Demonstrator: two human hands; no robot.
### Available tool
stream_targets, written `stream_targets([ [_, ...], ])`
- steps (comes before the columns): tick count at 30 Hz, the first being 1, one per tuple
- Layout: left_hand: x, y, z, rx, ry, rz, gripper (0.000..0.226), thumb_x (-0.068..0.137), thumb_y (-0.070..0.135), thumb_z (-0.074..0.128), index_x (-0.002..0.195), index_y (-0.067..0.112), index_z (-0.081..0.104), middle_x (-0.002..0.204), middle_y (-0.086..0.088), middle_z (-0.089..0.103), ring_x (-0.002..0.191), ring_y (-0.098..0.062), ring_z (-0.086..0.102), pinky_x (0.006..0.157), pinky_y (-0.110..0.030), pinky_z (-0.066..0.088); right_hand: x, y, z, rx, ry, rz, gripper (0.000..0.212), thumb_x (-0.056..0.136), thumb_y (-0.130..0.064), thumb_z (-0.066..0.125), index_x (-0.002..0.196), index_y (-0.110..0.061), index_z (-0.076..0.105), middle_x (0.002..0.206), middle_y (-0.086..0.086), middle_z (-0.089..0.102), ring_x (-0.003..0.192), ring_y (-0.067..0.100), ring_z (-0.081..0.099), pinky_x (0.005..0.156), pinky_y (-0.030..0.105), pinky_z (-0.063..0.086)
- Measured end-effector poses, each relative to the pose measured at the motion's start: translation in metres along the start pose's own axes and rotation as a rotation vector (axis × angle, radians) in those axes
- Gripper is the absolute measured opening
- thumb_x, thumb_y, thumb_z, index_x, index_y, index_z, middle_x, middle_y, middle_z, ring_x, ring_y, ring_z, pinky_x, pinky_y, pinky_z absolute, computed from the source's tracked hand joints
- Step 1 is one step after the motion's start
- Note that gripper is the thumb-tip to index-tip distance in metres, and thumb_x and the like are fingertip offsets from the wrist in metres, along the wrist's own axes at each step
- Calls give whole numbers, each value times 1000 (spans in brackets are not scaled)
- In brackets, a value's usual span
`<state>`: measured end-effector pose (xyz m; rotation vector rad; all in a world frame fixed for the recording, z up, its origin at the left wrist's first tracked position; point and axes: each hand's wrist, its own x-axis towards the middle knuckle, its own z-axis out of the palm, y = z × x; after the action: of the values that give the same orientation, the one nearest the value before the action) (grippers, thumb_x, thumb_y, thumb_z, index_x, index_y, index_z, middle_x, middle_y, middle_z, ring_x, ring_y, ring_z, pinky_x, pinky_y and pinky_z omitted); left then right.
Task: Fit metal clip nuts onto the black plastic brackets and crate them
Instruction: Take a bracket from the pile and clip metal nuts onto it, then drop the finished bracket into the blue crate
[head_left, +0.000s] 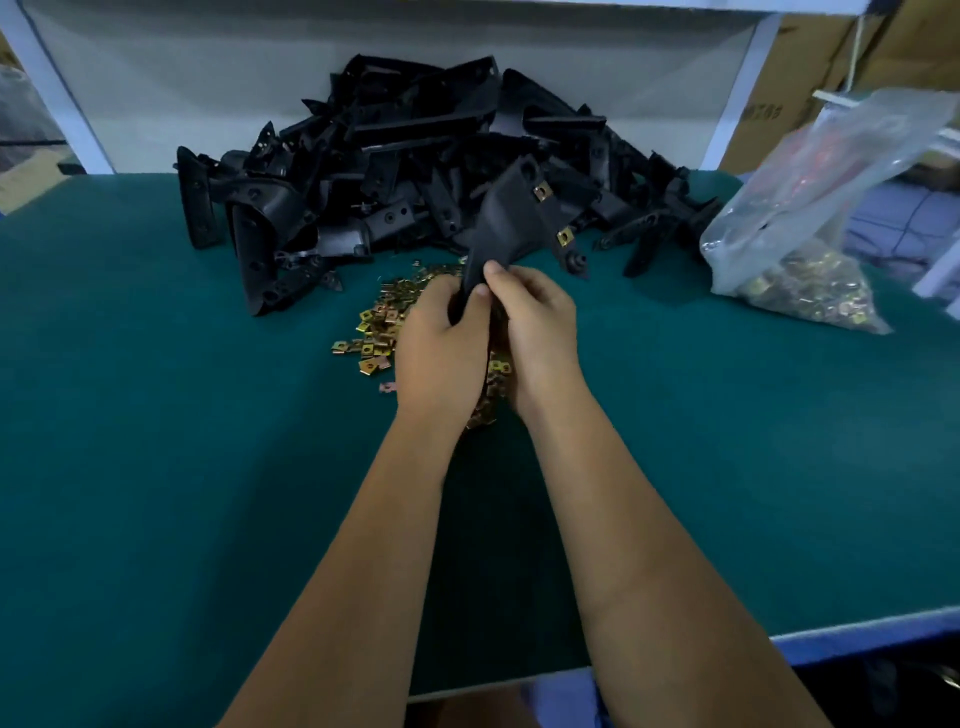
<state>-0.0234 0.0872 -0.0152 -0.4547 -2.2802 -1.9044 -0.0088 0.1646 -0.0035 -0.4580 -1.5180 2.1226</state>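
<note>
Over the green tabletop (156, 467), before the bracket pile (395, 171), my left hand (441, 348) and right hand (535, 322) both grasp a black bracket (506, 218), long axis pointing away and up; two clip nuts (542, 193) line its right edge. Carton print is unreadable.

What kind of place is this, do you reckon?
Probably a small factory assembly bench: a heap of black plastic brackets on a green work mat, loose metal clip nuts beside a bulk bag of clip nuts, and cardboard cartons behind.
</note>
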Motion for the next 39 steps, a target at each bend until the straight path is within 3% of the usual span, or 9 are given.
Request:
stream_targets([
  [5,-40,43,40,-21,-149,-61,29,98,33,50,82,10,55,72,1,55,65,-16,50,60,-34,38,-30,-29,-51,22,133,-93,32,94,-13,64,70,-9,43,55,-6,46,51,4,50,56,23,40],
  [11,-151,77,116,-16,-410,-83,20,99,31,45,84,19,51,84,1,61,85,-26,57,72,-39,42,-97,-51,-168,-77,470,-152,36,96,-16,60,69,-15,36,64,4,31,58,16,34,57,28,34],
  [18,-256,103,192,122,-895,93,24,100,41,43,88,21,47,80,4,59,78,-24,56,67,-38,38,-184,-76,-301,-65,897,-167,31,97,-18,59,72,-13,42,58,0,39,49,10,39,49,22,36],
  [22,-294,104,224,151,-1178,30,30,97,40,50,79,16,50,70,1,58,68,-24,59,62,-35,44,-218,-70,-357,-9,1127,-78,29,97,-23,59,76,-10,44,66,11,31,60,23,32,60,31,30],
  [26,-314,87,235,98,-1318,-148,25,95,38,59,80,18,64,60,11,64,44,-3,53,47,-19,41,-237,-56,-394,75,1296,-37,28,96,-22,61,76,-13,43,70,11,37,67,25,34,64,35,33],
  [30,-316,78,237,44,-1376,-240,16,98,28,55,85,28,65,71,12,70,46,2,56,48,-17,43,-243,-59,-432,204,1486,-20,32,97,-22,60,71,-14,42,63,5,42,56,21,36,52,27,34],
  [32,-309,74,235,63,-1357,-241,18,98,27,53,85,27,66,68,15,70,48,3,57,55,-20,43,-242,-59,-443,341,1540,-28,7,98,-16,58,96,-10,55,71,7,56,51,16,46,45,24,40],
  [35,-298,68,232,62,-1336,-257,20,97,26,52,84,24,66,66,15,70,47,4,56,55,-17,41,-233,-51,-441,505,1606,-75,30,97,-9,56,125,-1,52,88,11,64,57,14,60,46,22,48],
  [39,-285,67,225,43,-1336,-260,20,96,24,51,83,22,65,65,14,69,47,3,53,46,-10,38,-211,-44,-416,533,1699,-143,36,95,-8,48,132,-7,50,104,10,63,67,17,57,55,27,46],
])
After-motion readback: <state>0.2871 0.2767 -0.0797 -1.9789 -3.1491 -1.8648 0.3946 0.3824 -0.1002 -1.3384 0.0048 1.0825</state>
